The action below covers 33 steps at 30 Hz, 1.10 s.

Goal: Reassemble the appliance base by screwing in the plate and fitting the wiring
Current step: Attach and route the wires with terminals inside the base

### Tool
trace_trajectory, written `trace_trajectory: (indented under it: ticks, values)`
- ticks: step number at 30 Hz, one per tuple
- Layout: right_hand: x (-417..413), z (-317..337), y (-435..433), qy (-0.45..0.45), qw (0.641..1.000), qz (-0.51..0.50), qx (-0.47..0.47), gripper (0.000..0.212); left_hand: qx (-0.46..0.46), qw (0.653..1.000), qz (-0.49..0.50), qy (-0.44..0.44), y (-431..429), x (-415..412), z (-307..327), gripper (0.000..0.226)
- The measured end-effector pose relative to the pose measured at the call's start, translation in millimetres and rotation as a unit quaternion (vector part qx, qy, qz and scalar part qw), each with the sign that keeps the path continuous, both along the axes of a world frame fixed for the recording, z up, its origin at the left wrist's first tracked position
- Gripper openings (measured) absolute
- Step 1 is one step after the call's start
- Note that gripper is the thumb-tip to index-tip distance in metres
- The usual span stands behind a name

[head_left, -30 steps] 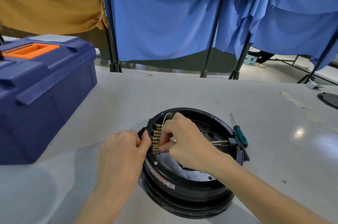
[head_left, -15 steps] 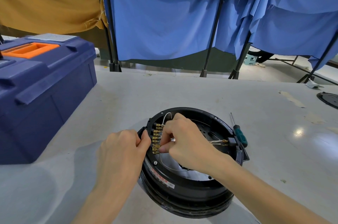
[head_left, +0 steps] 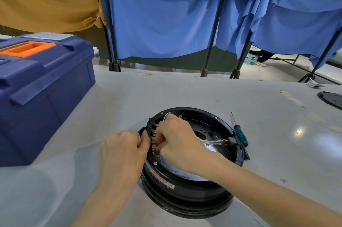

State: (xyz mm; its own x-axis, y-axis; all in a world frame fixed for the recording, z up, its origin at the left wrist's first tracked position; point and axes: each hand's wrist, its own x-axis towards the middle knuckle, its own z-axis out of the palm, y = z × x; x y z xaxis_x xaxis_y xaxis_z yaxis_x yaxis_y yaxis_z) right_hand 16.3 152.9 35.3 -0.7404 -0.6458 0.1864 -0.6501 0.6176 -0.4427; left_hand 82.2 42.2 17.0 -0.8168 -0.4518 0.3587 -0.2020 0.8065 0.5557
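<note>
A round black appliance base (head_left: 188, 195) lies upside down on the grey table, its inside facing up. On its left inner rim runs a row of brass terminals (head_left: 153, 141). My left hand (head_left: 124, 152) grips the black rim beside that row. My right hand (head_left: 181, 143) reaches inside, its fingers curled at the terminals and pinching a white wire (head_left: 167, 114) that loops up behind it. More pale wires (head_left: 212, 142) run to a black connector (head_left: 233, 141) on the right rim. A metal plate (head_left: 209, 132) shows at the bottom of the base.
A green-handled screwdriver (head_left: 239, 133) lies on the table just right of the base. A big blue toolbox (head_left: 40, 89) with an orange handle stands at the left. A dark round part (head_left: 331, 99) lies at the far right edge. Blue curtains hang behind.
Both hands stay at the terminal row; my right hand's fingers have shifted slightly at the wire. The base has not moved.
</note>
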Motion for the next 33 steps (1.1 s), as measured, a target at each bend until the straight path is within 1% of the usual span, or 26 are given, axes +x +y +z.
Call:
trace_trajectory:
  ticks: [5,9,11,12,14,16,18,21,24,28,30,33]
  values:
    - [-0.7,-0.6,0.2,0.018,1.0,0.01,-0.001,0.007,0.004,1.0,-0.003,0.003,-0.6,-3.6,-3.9,0.056]
    - [-3.2,0.1,6.9,-0.007,0.999,0.035,-0.004,0.003,0.047,0.999,0.007,0.026,-4.7,-4.5,-8.8,0.057]
    - [-7.2,2.3,17.3,-0.016,0.999,0.043,-0.017,0.012,0.056,0.998,0.009,0.036,-6.4,-4.8,-10.7,0.055]
    - [-11.5,4.9,26.4,-0.011,0.999,0.023,-0.035,0.017,0.056,0.997,0.008,0.042,-7.1,-5.1,-11.3,0.055]
    - [-27.3,10.2,52.2,0.029,0.997,-0.051,-0.054,0.019,0.061,0.997,0.006,0.056,-8.0,-5.6,-11.9,0.052]
    - [-44.8,12.8,84.2,0.056,0.99,-0.131,-0.017,0.023,0.066,0.996,0.019,0.056,-6.3,-5.0,-11.1,0.049]
    - [-55.4,8.7,109.4,0.006,0.988,-0.154,0.009,0.031,0.061,0.996,0.045,0.054,-1.6,-4.5,-10.0,0.045]
    - [-59.4,-6.5,119.2,-0.09,0.986,-0.132,-0.053,0.04,0.052,0.995,0.059,0.058,6.2,-4.7,-12.1,0.04]
    - [-62.7,-16.5,115.9,-0.14,0.964,-0.172,-0.15,0.05,0.067,0.993,0.063,0.068,10.1,-7.6,-14.5,0.035]
    - [-69.0,-21.2,105.2,-0.149,0.94,-0.214,-0.219,0.051,0.134,0.983,0.062,0.109,4.5,-14.3,-19.9,0.025]
    - [-73.2,-23.0,96.9,-0.17,0.922,-0.215,-0.274,0.053,0.175,0.975,0.053,0.123,-0.1,-19.3,-24.6,0.021]
    - [-81.3,-25.5,83.8,-0.206,0.888,-0.236,-0.337,0.052,0.251,0.958,0.049,0.131,-5.3,-28.1,-31.8,0.027]
